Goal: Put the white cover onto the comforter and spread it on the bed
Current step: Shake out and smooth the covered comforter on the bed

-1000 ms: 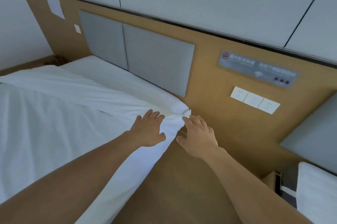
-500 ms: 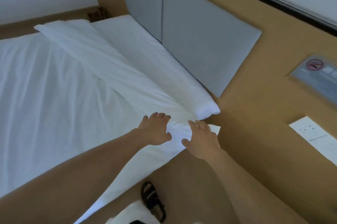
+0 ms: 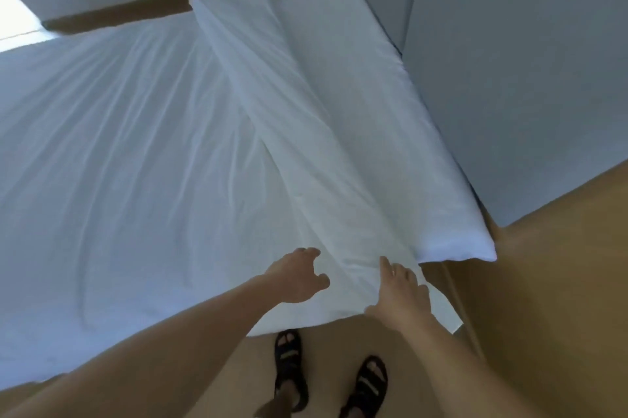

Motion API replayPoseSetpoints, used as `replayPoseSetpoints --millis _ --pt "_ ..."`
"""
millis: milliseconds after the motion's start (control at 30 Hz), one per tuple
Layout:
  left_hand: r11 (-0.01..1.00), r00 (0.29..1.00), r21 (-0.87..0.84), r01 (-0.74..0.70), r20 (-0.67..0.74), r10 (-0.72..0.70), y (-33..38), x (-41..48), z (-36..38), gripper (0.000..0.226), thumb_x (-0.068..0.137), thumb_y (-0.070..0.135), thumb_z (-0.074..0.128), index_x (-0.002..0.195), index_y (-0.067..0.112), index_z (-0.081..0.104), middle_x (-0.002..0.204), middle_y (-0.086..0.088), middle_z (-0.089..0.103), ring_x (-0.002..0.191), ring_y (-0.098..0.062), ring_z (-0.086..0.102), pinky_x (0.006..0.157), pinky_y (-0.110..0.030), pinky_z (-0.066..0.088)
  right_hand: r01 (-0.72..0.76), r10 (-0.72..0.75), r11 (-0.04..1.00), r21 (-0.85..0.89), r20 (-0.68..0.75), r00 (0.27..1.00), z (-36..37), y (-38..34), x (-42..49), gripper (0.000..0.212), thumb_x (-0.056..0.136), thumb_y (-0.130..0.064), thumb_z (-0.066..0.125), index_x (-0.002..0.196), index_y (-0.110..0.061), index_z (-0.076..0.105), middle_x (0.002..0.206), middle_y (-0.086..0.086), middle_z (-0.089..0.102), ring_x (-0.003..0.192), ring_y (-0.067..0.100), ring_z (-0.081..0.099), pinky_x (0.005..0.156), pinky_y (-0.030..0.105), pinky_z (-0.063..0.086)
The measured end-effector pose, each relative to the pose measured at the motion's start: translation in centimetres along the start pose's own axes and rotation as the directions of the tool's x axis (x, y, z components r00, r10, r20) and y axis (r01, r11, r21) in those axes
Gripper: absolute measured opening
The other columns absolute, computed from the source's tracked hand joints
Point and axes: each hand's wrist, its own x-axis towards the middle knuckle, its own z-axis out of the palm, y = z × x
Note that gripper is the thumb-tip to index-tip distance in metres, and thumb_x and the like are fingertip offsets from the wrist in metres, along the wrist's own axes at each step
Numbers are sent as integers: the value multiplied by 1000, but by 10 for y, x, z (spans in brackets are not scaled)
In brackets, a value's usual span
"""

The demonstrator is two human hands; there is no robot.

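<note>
1. Neither hand is clenched on cloth. Your left hand (image 3: 295, 276) sits on the white cover (image 3: 136, 145) at lower centre with fingers loosely curved, thumb apart, and no fabric visibly pinched. Your right hand (image 3: 399, 293) lies flat, fingers straight, on the near end of the folded band (image 3: 289, 132).
2. Cover is spread over the bed (image 3: 367, 104) and fills the left and centre of the frame. The comforter itself is hidden; I judge it is inside. The band runs from upper centre down to your hands.
3. Task looks nearly done; what's left is squaring the fold and smoothing.
4. Risks from here:
   - The band sits skewed against the grey headboard panel (image 3: 509, 77). Tugging only the near end will likely worsen the skew.
   - Flat-palm pushing moves the top layer only, so wrinkles would bunch up at mid-frame.
   - The near corner overhangs the bed edge at lower right. A pull toward you could drag it onto the floor (image 3: 543, 315).
   - Your sandals (image 3: 289, 359) stand just below the hanging edge, so stepping forward could pin or dirty it.
</note>
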Motion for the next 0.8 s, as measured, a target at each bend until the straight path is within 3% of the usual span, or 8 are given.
replayPoseSetpoints --millis 100,200,300,367,467,567,700,800 --pt "995 998 -84 58 19 -56 6 7 15 67 98 44 49 156 21 22 159 -2 30 142 -24 36 112 -38 35 17 -20 997 -70 -38 999 7 8 12 80 93 -32 57 155 -15 10 148 10 37 132 28 41 98 38 40" --pt "978 996 -189 92 0 -93 7 5 19 66 100 45 46 155 15 25 158 -5 34 142 -24 36 112 -35 33 69 -70 998 -5 -78 995 -3 0 12 37 95 -12 45 132 -12 43 120 8 60 106 25 60 75 30 43" --pt "936 989 -331 123 -34 -143 3 -5 16 54 102 46 42 139 7 48 134 -10 54 128 -28 50 98 -33 38 150 -139 978 146 -81 987 -21 -22 -1 13 98 -22 42 110 -16 47 103 6 61 90 25 59 71 31 45" --pt "845 986 -520 128 -27 -166 -7 -15 13 49 101 52 40 112 7 58 105 -7 57 99 -27 58 85 -33 42 199 -182 948 248 -90 979 -31 -43 -18 22 101 -31 41 118 -19 46 109 6 61 92 24 58 77 33 47" --pt "498 980 -850 174 99 -173 -29 -36 9 61 95 63 45 123 10 55 122 -9 62 109 -31 61 91 -42 49 259 -226 894 366 -132 965 -40 -81 -52 40 101 -33 43 138 -18 44 127 4 59 109 25 58 93 35 47" --pt "277 989 -951 136 113 -98 -60 -66 1 64 90 64 52 123 10 62 117 -14 68 103 -34 67 88 -49 55 378 -309 824 421 -224 924 -40 -127 -93 38 99 -28 48 136 -20 50 124 1 63 108 23 60 96 36 48" --pt "173 993 -985 13 -7 -118 -114 -119 -21 47 86 43 68 117 8 64 104 -13 73 92 -30 69 85 -47 56 506 -396 744 436 -323 860 -30 -200 -151 28 95 -22 53 122 -25 61 104 -6 68 94 18 63 86 33 51" --pt "151 969 -974 -166 -190 -159 -154 -162 -46 28 84 10 63 110 10 53 83 -11 60 70 -24 59 65 -33 52 567 -411 678 468 -399 820 -27 -250 -193 31 95 -21 55 124 -28 64 104 -6 70 92 17 64 83 30 51"
